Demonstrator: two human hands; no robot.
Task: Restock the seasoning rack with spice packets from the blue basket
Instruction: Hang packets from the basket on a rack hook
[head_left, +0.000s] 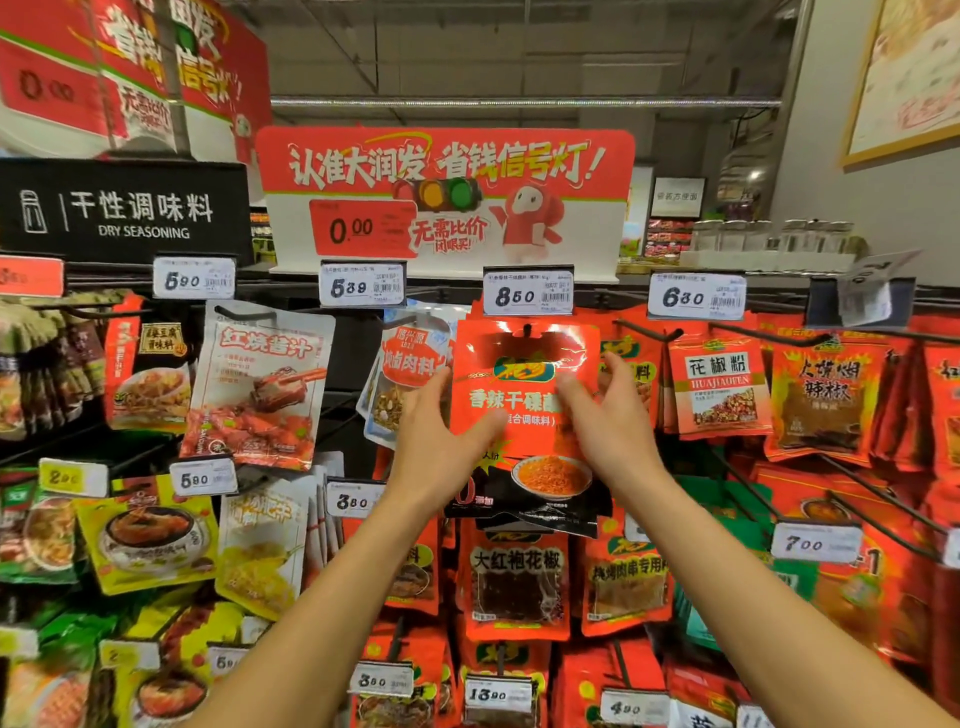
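A red spice packet (524, 410) with a black bottom and a bowl of orange powder printed on it hangs at the top-row peg under the 8.50 price tag (528, 291). My left hand (436, 441) grips its left edge, thumb across the front. My right hand (608, 415) rests on its right side with fingers spread, thumb over the front. The packet's hang hole sits at the peg tip. The blue basket is out of view.
The seasoning rack (779, 338) holds several rows of hanging packets on black pegs: white sauce pouches (260, 384) to the left, red pepper packets (717, 384) to the right, more below. A red promo sign (447, 171) stands above. Peg tips jut outward at the right.
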